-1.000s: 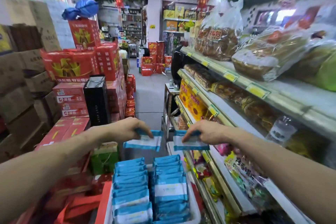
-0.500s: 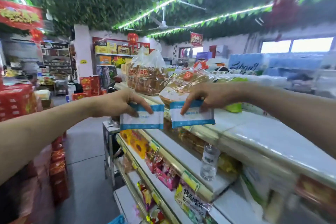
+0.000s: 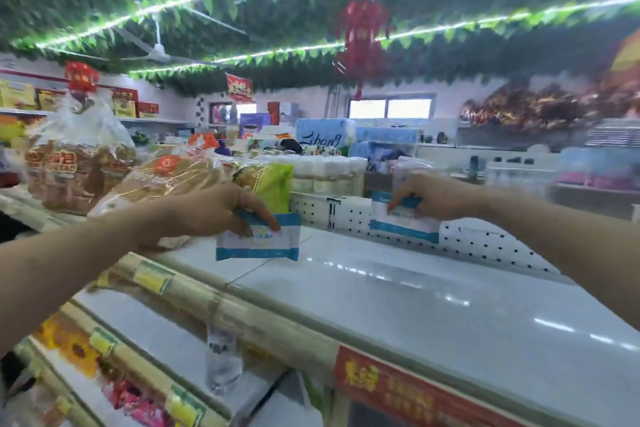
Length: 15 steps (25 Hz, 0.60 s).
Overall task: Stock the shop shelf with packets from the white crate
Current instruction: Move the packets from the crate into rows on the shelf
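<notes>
- Clear plastic bags of brown sliced bread (image 3: 79, 163) stand at the far left of the top shelf. A longer bagged loaf with an orange round label (image 3: 166, 180) lies tilted just beside them.
- The left hand (image 3: 207, 215) reaches in over the shelf's front edge. Its thumb and curled fingers pinch the upper edge of a flat blue-and-white plastic packet (image 3: 258, 239).
- That packet hangs upright below the fingers, over the left part of the shelf top. I cannot tell whether its lower edge touches the surface.
- A light green snack bag (image 3: 273, 184) stands just behind the left hand, against the long loaf.
- A clear plastic bottle (image 3: 221, 360) stands on the shelf below, blurred.
- The glossy white top shelf (image 3: 415, 305) runs across the middle, with a red printed label strip (image 3: 398, 388) on its front edge.
- A second blue-and-white plastic packet (image 3: 403, 222) stands upright at the back of the shelf, against the white perforated back panel (image 3: 502, 246). Its lower edge is down where the panel meets the shelf, but contact is unclear.
- The right hand (image 3: 436, 198) grips this packet from above, with its fingers curled over the top edge.
- The two packets are well apart, the right one deeper on the shelf.
</notes>
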Available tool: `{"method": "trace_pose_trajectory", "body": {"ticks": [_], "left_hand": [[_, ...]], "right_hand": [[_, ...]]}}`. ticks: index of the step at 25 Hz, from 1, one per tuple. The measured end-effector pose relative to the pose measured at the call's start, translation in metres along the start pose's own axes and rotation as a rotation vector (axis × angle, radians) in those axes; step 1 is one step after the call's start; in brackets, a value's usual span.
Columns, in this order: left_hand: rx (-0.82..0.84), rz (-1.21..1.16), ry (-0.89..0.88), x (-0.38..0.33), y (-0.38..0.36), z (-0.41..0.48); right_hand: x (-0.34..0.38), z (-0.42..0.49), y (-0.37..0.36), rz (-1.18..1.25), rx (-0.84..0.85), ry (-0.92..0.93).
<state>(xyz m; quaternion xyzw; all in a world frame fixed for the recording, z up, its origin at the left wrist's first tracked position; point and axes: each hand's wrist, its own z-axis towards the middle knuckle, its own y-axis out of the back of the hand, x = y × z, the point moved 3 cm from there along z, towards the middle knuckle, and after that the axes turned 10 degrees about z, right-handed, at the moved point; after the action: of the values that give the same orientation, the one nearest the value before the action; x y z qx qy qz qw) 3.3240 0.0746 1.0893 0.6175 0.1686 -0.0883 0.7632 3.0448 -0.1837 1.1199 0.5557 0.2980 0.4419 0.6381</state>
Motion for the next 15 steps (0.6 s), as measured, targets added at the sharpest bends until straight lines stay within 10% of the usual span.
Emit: {"method": "trace_pose_trajectory", "body": {"ticks": [15], "left_hand": [[-0.01, -0.039, -0.046, 0.034, 0.005, 0.071]], "right_hand": [[-0.024, 0.106, -0.059, 0.089, 0.09, 0.003]]}}
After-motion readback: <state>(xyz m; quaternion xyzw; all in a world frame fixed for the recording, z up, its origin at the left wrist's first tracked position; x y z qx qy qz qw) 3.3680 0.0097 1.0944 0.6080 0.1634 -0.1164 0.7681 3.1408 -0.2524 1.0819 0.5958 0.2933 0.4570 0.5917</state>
